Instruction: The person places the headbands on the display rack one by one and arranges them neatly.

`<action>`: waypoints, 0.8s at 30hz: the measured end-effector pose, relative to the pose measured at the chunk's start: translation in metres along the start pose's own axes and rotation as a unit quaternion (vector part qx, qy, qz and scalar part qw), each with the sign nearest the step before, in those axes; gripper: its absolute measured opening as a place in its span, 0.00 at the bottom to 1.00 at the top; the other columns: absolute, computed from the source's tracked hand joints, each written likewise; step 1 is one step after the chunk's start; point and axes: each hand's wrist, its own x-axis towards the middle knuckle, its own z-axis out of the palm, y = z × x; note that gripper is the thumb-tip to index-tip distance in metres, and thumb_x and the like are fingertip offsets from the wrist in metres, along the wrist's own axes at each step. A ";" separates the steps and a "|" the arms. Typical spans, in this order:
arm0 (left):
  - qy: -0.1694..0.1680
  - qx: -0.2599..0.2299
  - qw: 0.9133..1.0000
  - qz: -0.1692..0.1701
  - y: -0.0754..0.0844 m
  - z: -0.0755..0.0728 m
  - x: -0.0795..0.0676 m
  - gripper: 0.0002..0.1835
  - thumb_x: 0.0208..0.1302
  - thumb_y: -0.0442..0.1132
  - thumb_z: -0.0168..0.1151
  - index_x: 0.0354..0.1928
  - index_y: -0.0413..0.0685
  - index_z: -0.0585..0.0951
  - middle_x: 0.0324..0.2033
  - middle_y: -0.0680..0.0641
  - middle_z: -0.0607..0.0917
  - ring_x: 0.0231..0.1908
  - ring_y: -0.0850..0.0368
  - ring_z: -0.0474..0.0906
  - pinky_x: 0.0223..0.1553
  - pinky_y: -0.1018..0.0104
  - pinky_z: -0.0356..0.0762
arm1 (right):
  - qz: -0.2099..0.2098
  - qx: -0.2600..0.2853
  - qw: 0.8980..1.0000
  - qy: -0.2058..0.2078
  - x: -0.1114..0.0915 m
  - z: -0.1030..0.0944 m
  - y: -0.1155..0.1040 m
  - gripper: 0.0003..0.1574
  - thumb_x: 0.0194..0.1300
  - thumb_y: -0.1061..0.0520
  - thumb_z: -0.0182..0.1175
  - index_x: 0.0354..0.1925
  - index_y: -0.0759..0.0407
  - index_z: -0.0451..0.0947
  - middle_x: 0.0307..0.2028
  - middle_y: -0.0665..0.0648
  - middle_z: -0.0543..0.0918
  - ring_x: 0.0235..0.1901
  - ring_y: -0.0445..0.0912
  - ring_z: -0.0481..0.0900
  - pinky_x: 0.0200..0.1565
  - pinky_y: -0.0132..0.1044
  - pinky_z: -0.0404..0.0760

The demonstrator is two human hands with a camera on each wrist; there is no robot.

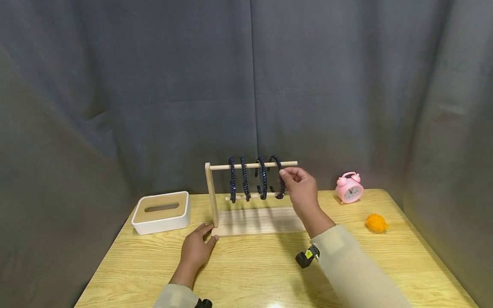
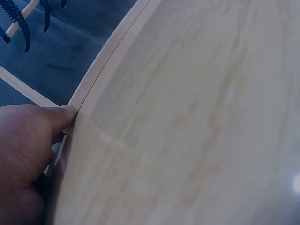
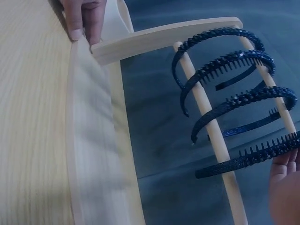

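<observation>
A light wooden headband rack (image 1: 258,222) stands on the table, its post at the left and two horizontal rods reaching right. Several dark blue, glittery headbands (image 1: 263,179) with comb teeth hang over the rods. My right hand (image 1: 303,190) pinches the rightmost headband (image 3: 253,158) between thumb and fingers, near the free end of the upper rod. Down at the left, my left hand (image 1: 197,248) holds the end of the rack's base, thumb at the front edge and fingers beside the post. The left wrist view shows the thumb (image 2: 63,115) at the base's edge.
Left of the rack sits a white tissue box (image 1: 161,213) with a wooden lid. A pink alarm clock (image 1: 349,188) and an orange fluffy ball (image 1: 376,223) are on the right side of the wood-grain table (image 1: 246,269). Grey curtains (image 1: 185,94) hang around the table.
</observation>
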 end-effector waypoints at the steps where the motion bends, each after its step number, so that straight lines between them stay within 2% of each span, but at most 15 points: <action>1: 0.000 -0.001 1.000 0.000 0.000 0.000 0.000 0.25 0.76 0.45 0.71 0.71 0.51 0.84 0.75 0.33 0.77 0.74 0.29 0.74 0.70 0.28 0.74 | 0.000 0.003 1.000 0.001 0.000 0.001 0.001 0.16 0.76 0.46 0.72 0.49 0.57 0.87 0.35 0.46 0.87 0.37 0.40 0.83 0.42 0.34 0.86; 8: 0.003 -0.001 1.000 0.001 0.000 0.001 0.000 0.25 0.76 0.45 0.71 0.71 0.51 0.84 0.74 0.33 0.78 0.73 0.29 0.75 0.70 0.28 0.74 | -0.008 -0.005 1.000 0.007 -0.001 0.005 0.007 0.16 0.73 0.45 0.75 0.43 0.56 0.88 0.35 0.48 0.87 0.36 0.42 0.86 0.41 0.32 0.85; 14: 0.002 -0.002 1.000 0.000 -0.003 0.002 0.001 0.25 0.76 0.46 0.71 0.72 0.52 0.84 0.75 0.34 0.78 0.74 0.29 0.75 0.71 0.29 0.74 | -0.013 -0.040 0.999 0.003 -0.006 0.009 0.010 0.17 0.72 0.41 0.75 0.42 0.52 0.87 0.36 0.51 0.88 0.38 0.45 0.88 0.41 0.38 0.83; 24: 0.003 0.000 1.000 0.006 -0.003 0.001 0.001 0.25 0.76 0.45 0.71 0.71 0.51 0.84 0.74 0.34 0.78 0.73 0.29 0.76 0.70 0.29 0.75 | -0.023 -0.042 0.999 -0.001 -0.010 0.008 0.012 0.17 0.72 0.42 0.75 0.42 0.53 0.87 0.35 0.51 0.88 0.40 0.52 0.89 0.37 0.35 0.82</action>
